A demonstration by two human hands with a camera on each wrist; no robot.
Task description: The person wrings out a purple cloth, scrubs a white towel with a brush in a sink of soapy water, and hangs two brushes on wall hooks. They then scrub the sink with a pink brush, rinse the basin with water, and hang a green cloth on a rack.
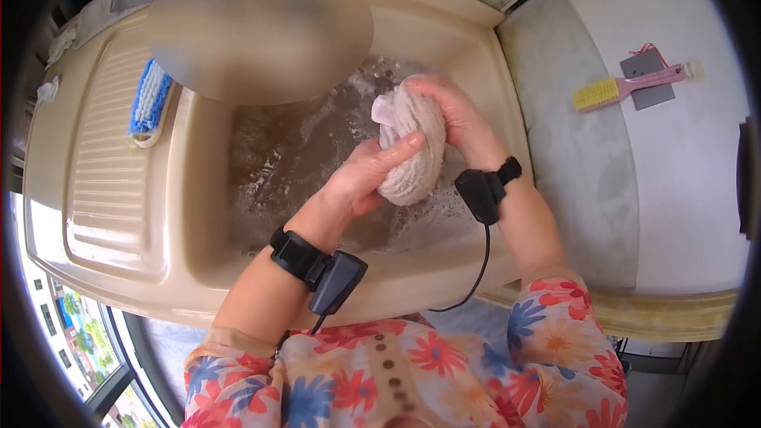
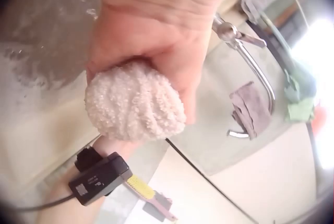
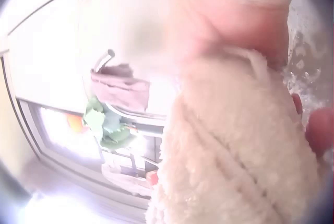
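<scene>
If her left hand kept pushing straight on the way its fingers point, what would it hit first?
The left hand already grips the wrung towel; past it, probably the right hand on the far side, though depth is unclear.

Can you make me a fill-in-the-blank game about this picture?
1. Both hands grip a twisted ____ over the sink.
2. The left hand and right hand wear black wrist ____.
3. The brush on the drainboard has ____ bristles.
4. The brush on the counter has a ____ handle.

Answers: towel; cameras; blue; pink
</scene>
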